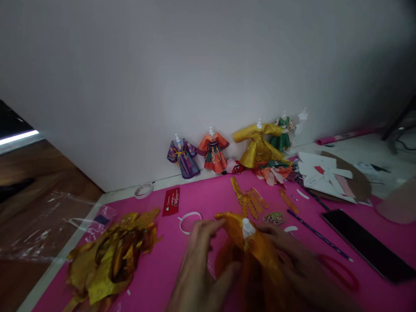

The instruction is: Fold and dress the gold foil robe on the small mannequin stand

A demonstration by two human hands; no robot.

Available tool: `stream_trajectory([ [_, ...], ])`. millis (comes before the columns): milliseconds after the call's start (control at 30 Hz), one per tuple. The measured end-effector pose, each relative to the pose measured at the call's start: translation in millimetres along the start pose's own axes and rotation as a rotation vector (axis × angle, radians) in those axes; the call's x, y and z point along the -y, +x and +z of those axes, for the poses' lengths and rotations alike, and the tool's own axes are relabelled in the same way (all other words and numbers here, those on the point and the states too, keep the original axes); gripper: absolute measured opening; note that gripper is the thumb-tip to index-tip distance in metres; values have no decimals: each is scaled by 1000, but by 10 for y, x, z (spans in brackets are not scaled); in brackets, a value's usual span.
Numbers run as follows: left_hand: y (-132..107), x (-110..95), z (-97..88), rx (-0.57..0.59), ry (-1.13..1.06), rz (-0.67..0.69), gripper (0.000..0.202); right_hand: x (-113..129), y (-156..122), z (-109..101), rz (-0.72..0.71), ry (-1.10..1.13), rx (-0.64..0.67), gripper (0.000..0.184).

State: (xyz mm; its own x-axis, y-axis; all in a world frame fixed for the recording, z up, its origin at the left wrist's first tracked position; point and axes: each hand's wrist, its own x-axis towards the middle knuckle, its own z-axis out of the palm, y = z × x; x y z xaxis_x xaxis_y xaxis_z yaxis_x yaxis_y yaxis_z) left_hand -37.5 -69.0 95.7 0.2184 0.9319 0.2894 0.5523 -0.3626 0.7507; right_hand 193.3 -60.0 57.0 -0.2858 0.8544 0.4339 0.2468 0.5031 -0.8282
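Note:
An orange-gold doll dress (pixel 271 259) sits on a small white dress form, whose neck (pixel 247 228) shows at the top. My left hand (pixel 202 266) curves around its left side, fingertips at the sleeve and thumb across the front. On the other side my right hand (pixel 298 258) is closed against the dress near the shoulder, with part of its fingers hidden by the cloth. Both hands and the lower dress are blurred and dark. A white ring-shaped band (pixel 190 214) lies just beyond my left hand, and cut gold strips (pixel 249 202) lie behind the dress.
Gold fabric scraps (pixel 112 256) are heaped at left beside clear plastic (pixel 42 227). Several dressed doll forms, including a purple one (pixel 183 157), stand along the wall. A pencil (pixel 320 235), dark phone-like slab (pixel 368 245) and red-handled tool (pixel 340 272) lie at right on the pink mat (pixel 209 192).

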Motion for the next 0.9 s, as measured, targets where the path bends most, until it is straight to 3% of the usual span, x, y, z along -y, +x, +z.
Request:
stream_trajectory([
  [100,183,-36,-127,178,-13,157,89,21,7,-13,-51,6,-7,56],
  [200,414,-101,-225,321,-111,224,79,4,-10,-18,-23,29,-13,51],
  [300,585,-148,-236,392,-157,242,61,-37,-37,-52,-25,9,-79,41],
  [500,623,-214,-112,336,-195,229,39,0,-35,-248,17,-109,-137,30],
  [667,539,-265,-35,199,-81,137,42,132,60,-317,22,-142,-109,41],
  [800,501,-237,-50,218,-218,140,52,202,210,-317,31,-169,-45,36],
  [900,491,-186,-72,240,-357,131,45,208,325,-354,0,-90,33,31],
])
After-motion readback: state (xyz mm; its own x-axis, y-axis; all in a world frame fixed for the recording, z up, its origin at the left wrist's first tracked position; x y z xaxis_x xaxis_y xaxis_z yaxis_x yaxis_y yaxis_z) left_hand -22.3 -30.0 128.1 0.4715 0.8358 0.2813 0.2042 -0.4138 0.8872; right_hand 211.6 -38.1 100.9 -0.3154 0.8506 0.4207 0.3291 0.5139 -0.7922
